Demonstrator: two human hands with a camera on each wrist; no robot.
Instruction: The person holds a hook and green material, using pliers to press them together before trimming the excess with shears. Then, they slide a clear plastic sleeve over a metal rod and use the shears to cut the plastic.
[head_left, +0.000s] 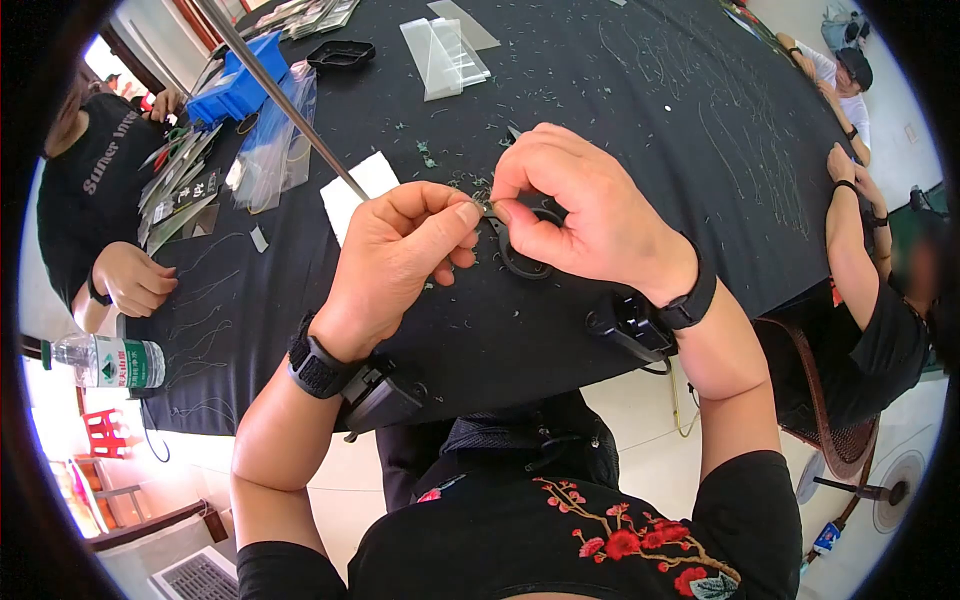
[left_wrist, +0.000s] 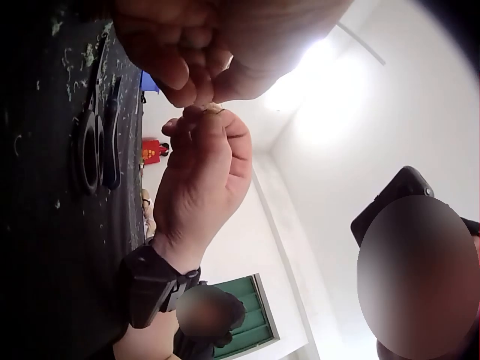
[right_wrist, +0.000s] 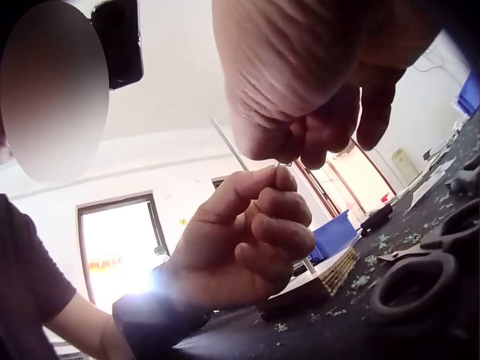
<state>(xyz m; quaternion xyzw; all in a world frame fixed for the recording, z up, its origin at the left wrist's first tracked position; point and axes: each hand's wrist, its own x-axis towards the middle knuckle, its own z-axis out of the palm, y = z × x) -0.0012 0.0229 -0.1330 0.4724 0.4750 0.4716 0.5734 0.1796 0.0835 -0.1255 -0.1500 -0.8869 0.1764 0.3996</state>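
Note:
Both hands meet over the black-covered table. The left hand (head_left: 400, 250) pinches a tiny thing (head_left: 489, 209), too small to identify, between thumb and forefinger. Touching it from the other side, the right hand (head_left: 605, 210) pinches too, fingertips against the left's. A thin dark strand (left_wrist: 214, 112) shows at the fingertips in the left wrist view. Below the right hand lie black-handled scissors (head_left: 527, 268), partly hidden by it; the right wrist view shows their looped handle (right_wrist: 414, 289). Small greenish scraps (head_left: 426, 153) are scattered around them.
A metal rod (head_left: 290, 108) slants down to a white pad (head_left: 341, 208) by the left hand. Blue bin (head_left: 240, 85), plastic sleeves (head_left: 440, 58), cards and a water bottle (head_left: 110, 361) lie farther out. Other people sit at both sides. Loose threads (head_left: 745, 150) lie at right.

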